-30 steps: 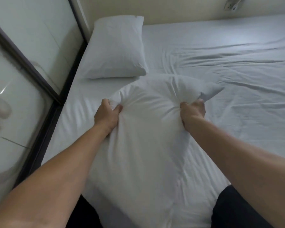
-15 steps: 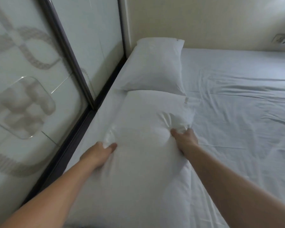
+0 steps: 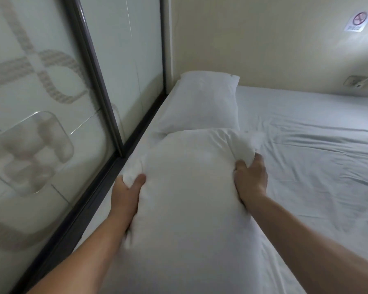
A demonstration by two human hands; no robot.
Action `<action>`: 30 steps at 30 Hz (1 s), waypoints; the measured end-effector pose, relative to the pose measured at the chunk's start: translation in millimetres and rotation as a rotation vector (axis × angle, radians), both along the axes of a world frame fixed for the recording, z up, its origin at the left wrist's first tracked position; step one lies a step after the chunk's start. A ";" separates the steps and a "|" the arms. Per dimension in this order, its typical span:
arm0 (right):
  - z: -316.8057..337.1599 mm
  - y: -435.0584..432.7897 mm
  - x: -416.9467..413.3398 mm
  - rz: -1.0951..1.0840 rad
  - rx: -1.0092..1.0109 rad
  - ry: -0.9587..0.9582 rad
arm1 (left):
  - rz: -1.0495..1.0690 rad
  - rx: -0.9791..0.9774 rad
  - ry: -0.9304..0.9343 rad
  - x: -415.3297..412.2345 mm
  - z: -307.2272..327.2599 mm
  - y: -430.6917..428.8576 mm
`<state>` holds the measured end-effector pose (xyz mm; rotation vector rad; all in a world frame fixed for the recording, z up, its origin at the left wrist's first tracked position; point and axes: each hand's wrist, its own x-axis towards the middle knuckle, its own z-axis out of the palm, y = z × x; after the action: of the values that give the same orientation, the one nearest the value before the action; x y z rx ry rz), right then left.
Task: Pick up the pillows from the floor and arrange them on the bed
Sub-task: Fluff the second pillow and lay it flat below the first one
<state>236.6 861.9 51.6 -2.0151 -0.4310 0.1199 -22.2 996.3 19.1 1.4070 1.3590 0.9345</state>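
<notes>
I hold a white pillow (image 3: 187,187) on the bed (image 3: 317,166), which is covered by a creased white sheet. My left hand (image 3: 126,194) is shut on the pillow's left edge, and my right hand (image 3: 251,179) is shut on a bunch of fabric at its right edge. The pillow's far end touches a second white pillow (image 3: 202,102), which lies flat in the bed's far left corner against the wall. The near end of the held pillow runs out of the bottom of the view.
A frosted glass partition (image 3: 51,124) with a dark frame (image 3: 98,81) runs close along the bed's left side. A cream wall (image 3: 263,39) stands behind the bed, with a no-smoking sign (image 3: 357,21) and a socket (image 3: 355,81) at the right.
The pillow has moved forward and left along the glass partition until its far end meets the second pillow. Both hands kept their grip and shifted along its sides. The view has tilted upward.
</notes>
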 end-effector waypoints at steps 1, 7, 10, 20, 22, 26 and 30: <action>5.5 4.3 2.4 0.011 -0.018 -0.021 | 0.000 0.016 0.008 -1.4 3.6 4.8; -27.5 -3.6 6.7 0.162 -0.340 0.528 | -0.175 -0.350 0.438 -25.2 -24.8 16.0; -62.9 -32.9 -17.7 0.245 -0.396 0.757 | -0.246 -0.540 0.566 -47.7 -41.8 -0.8; -54.7 -61.9 -30.0 0.347 -0.498 0.756 | -0.522 -0.709 0.806 -74.9 -24.0 -6.6; -61.2 -71.0 -35.3 0.364 -0.526 0.729 | -0.484 -0.631 0.850 -79.8 -33.1 -9.4; -58.8 -73.7 -43.1 0.398 -0.529 0.662 | -0.348 -0.403 0.899 -81.0 -43.8 -9.7; -48.0 -66.7 -36.1 0.362 -0.566 0.733 | -0.270 -0.205 1.004 -80.3 -42.9 4.5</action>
<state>200.6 795.1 3.5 -2.2202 -0.2937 1.2782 -102.6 1000.8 -23.9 1.9204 1.8182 -0.1648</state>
